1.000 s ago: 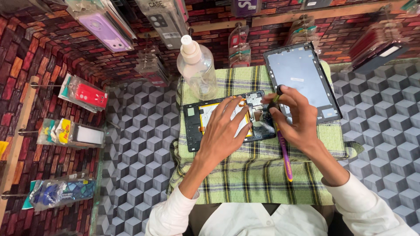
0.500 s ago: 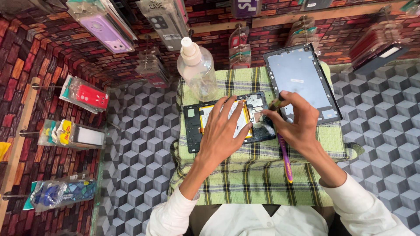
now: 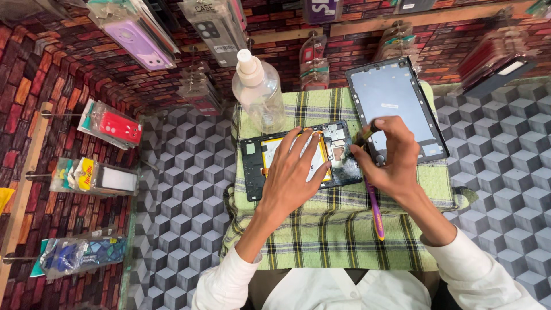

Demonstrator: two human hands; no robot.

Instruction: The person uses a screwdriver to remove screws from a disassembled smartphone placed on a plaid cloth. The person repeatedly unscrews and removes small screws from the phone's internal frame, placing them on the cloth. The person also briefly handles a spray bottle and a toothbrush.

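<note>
The left hand [image 3: 298,175] lies flat, fingers spread, on the opened tablet body [image 3: 301,159], pressing over its yellow-edged battery panel; its grip is wide and closes on nothing; the tablet body sits face-down, back cover off, on a green plaid cloth [image 3: 333,229] spread over the surface [image 3: 183,189] patterned with grey cubes. The right hand [image 3: 390,158] is at the tablet's right end, over the circuit-board part; its grip is narrow, fingers pinched round a small dark tool [image 3: 366,133] whose tip points down at the board; what kind of tool it is cannot be told. A purple-handled tool [image 3: 375,209] lies on the cloth just below the right hand, partly hidden by the wrist; whether the hand touches it cannot be told.

Just beyond the right hand, a detached tablet screen frame [image 3: 396,106] rests on the cloth, tilted, its grey inner side up; the hand overlaps its lower left corner. A clear plastic bottle [image 3: 258,92] with a white cap stands upright at the cloth's far left corner, near the tablet body. Packaged phone cases [image 3: 138,40] hang on the brick-patterned wall behind and to the left.
</note>
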